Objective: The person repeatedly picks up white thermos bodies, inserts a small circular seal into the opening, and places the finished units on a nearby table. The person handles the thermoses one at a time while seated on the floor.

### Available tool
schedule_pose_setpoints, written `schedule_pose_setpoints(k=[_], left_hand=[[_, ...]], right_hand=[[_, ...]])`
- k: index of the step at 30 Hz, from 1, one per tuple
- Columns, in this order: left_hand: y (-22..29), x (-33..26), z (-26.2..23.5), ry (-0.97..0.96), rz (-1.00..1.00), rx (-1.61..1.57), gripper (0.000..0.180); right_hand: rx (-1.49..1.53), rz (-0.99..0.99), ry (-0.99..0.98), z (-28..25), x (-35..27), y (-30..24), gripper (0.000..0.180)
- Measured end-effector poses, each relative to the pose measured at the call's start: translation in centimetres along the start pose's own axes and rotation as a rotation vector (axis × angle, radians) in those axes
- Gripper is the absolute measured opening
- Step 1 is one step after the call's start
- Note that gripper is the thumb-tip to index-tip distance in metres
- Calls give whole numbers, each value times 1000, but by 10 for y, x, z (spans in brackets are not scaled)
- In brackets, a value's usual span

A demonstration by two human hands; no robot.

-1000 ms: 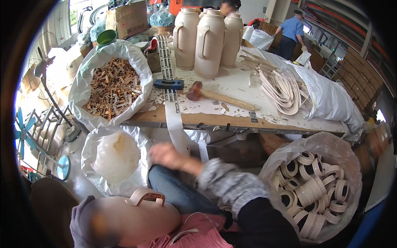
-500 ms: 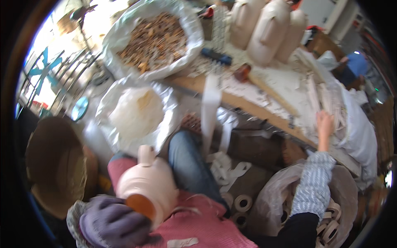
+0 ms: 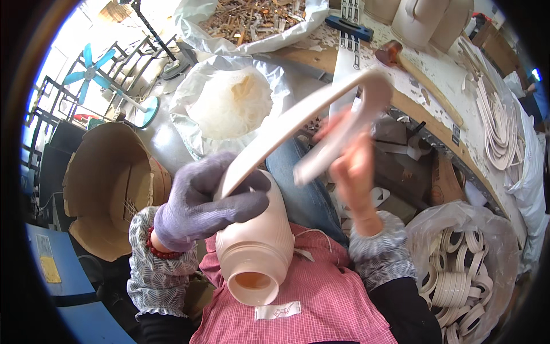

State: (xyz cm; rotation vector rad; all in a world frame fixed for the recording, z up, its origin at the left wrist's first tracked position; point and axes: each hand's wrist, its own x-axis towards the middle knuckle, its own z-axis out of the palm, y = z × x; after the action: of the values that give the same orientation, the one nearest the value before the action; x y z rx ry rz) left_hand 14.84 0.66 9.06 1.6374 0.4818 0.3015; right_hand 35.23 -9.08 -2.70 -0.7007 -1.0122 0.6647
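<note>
A long, pale U-shaped plastic handle (image 3: 281, 129) is raised above my lap. My left hand (image 3: 215, 198), in a purple-grey glove, grips one end of it, its fingers closed around the strip. At the other arm of the U is my bare right hand (image 3: 355, 166), smeared by motion, with fingers and thumb on either side of the strip. Below them a pale pink ribbed jug body (image 3: 258, 235) lies in my lap, its round mouth toward me and orange-brown inside. The handle and glove hide part of the jug.
Similar U-shaped handles (image 3: 498, 126) lie on the worktable at right, near a mallet (image 3: 424, 80). Pale rings fill a plastic bag (image 3: 421, 232) at lower right. A cardboard box (image 3: 109, 195) stands left; a bag of whitish material (image 3: 229, 103) and a bag of brown scraps (image 3: 252, 23) are ahead.
My right hand has come from the handles on the table to in front of me. My left hand has risen from beside the jug's mouth and now grips a handle. The view has shifted.
</note>
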Motion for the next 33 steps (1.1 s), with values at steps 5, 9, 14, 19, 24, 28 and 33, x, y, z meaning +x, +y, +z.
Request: schedule_pose_setpoints(k=[5,9,14,19,24,28,33], left_hand=[[-27,-12,0,195,-285,-114,39],[-50,-34,-12,261,-355,-207,35],[-93,-59,-24,412,-264,-292,12],[-113,-72,-9,441,-222,-569,22],[-115,-69,-1,438,-169,-510,15],[-107,-68,0,472,-202,-533,14],[-108,-50,18,604,-133,-459,16]], right_hand=[[138,236,263,31,-50,9,18],[225,396,218,49,-62,17,18],[202,573,123,64,-61,31,18],[116,686,138,62,-72,29,22],[178,686,95,52,-70,33,24],[201,719,121,56,-68,33,24],[84,631,171,57,-67,30,28]])
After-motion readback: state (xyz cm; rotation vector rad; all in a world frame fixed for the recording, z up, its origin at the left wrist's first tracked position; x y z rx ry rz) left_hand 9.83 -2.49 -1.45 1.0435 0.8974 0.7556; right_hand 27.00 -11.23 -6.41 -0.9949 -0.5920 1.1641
